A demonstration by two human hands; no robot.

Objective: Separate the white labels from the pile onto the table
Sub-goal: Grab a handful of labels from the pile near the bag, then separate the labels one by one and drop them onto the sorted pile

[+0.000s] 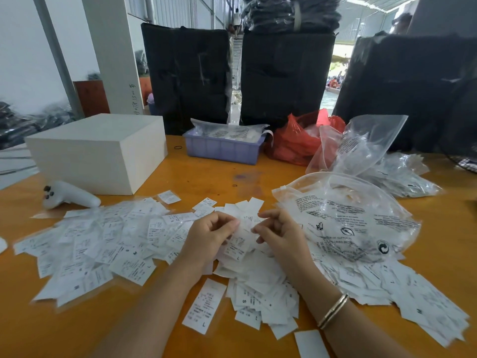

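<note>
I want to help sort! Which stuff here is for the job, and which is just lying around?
For the job: the white labels, left hand, right hand, orange table.

Just lying around: white box, white controller, purple tray, red bag, clear bags.

The white labels (85, 244) in front of me look like thin matt paper printed in black, and the table (201, 174) under them is smooth orange wood with a faint sheen. My clear bag (346, 218) is glossy crinkled plastic; the red bag (291, 143) is thinner film. The lilac tray (222, 151) is ribbed matt plastic, the white box (98, 151) flat and matt, my bracelet (333, 311) shiny metal
</note>
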